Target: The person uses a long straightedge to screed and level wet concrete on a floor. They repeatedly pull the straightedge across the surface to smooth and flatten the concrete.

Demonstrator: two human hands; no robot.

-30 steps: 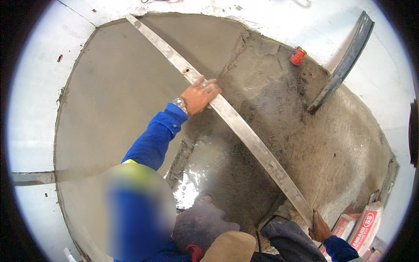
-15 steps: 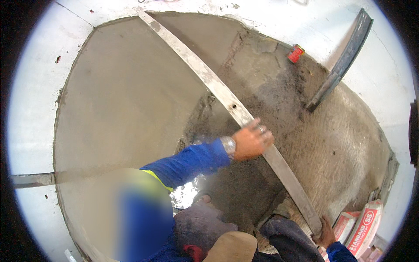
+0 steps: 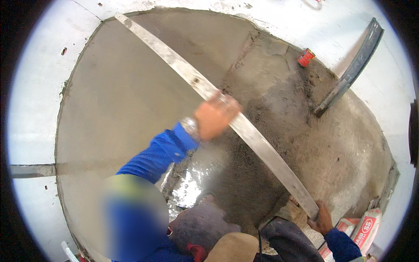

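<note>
A long pale straightedge (image 3: 266, 146) lies diagonally over the floor, from the far left down to the near right. My left hand (image 3: 217, 114), slightly smeared by motion, is closed over its middle, a watch on the wrist. At its near end, my right hand (image 3: 322, 218) grips the bar beside my bent knee. Smooth grey wet mortar (image 3: 113, 96) covers the floor to the left of the bar. Under and to the right of it, the mortar (image 3: 257, 170) is darker and rougher. A shiny silvery patch (image 3: 190, 185) shows below my left forearm.
White walls surround the floor. A dark channel bar (image 3: 349, 74) leans on the right wall, its foot on the floor. A red can (image 3: 306, 57) lies by the far wall edge. Red-and-white bags (image 3: 369, 229) stand at the near right. My tan cap brim (image 3: 233, 247) covers some lower view.
My left hand has moved left and farther away with the straightedge, whose far end has swung left. My right hand remains on the near end. The whole view has shifted slightly.
</note>
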